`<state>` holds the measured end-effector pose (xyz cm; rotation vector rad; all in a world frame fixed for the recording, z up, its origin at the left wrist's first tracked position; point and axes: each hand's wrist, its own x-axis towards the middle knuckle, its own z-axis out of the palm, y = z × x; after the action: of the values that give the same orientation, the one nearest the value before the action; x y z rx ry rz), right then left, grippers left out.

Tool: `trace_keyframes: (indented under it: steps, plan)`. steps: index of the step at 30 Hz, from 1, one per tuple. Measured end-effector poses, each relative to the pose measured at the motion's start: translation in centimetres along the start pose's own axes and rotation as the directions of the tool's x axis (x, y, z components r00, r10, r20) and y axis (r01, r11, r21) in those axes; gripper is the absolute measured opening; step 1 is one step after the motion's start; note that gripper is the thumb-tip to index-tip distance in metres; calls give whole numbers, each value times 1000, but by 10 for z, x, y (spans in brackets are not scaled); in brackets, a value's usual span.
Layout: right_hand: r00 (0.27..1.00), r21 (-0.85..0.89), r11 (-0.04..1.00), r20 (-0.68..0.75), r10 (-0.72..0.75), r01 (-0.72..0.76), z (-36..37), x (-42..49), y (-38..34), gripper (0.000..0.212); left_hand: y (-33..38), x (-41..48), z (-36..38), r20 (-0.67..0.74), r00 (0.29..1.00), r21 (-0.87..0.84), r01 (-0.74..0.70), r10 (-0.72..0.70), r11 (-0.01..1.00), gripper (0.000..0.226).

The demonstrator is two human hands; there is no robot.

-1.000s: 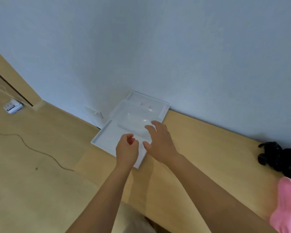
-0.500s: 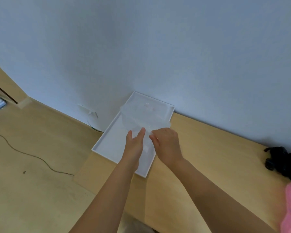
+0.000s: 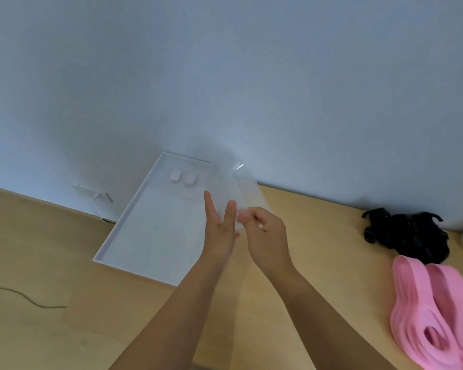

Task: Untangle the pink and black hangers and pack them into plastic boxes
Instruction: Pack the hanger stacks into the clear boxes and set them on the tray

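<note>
Hands: close together over the right edge of the tray, both on the clear box.
Left hand: fingers straight and spread, laid flat against the box's side; not wrapped round it.
Right hand: fingers curled, pinching the box's near rim.
Box: raised off the tray, above its right edge; long axis runs from my hands away toward the wall, leaning a bit right. See-through and blurred, so I can't tell its far corners or whether it holds anything.
Black hangers: a tangled heap on the table, well right of the tray, close to the wall.
Pink hangers: stacked well right of the tray, nearer me than the black heap and touching or just beside it; long axis runs near-to-far.
Key relation: both heaps lie to the right of my hands, so my right hand is the nearer one.
Judgement: the box wants carrying rightward, off the tray, toward the heaps.
Risk: the pinch is light; the box could twist.
Also: cord on the floor, left of the tray.
</note>
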<state>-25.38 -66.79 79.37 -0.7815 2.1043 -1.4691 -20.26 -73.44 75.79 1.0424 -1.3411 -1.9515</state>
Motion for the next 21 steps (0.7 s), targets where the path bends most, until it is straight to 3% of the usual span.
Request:
trace_keyframes:
  steps: [4,7,10,14,15,18,21]
  plan:
    - [993,35,999,-112,21,-18,-18,-1,6,22,-14,1,6,0,1000,96,8,-8,995,86]
    - [978,59,998,-207,17,-5,-33,1,9,25,-17,1,8,12,999,103,30,-32,994,60]
    - [985,-50,999,-171,-12,3,-39,3,11,24,-9,0,17,113,984,-14,140,-137,990,48]
    - [979,-71,997,-204,12,-27,-42,4,20,24,-12,7,22,84,988,-9,131,-130,991,35]
    - [974,-55,998,-225,15,-28,-45,4,21,24,-14,10,20,54,989,14,140,-141,990,37]
    - [958,7,1000,-287,16,-15,-52,5,20,23,-22,22,14,-29,979,218,205,-204,954,73]
    - [938,16,1000,-347,7,-2,-58,9,19,24,-25,31,12,-74,991,432,136,-115,892,58]
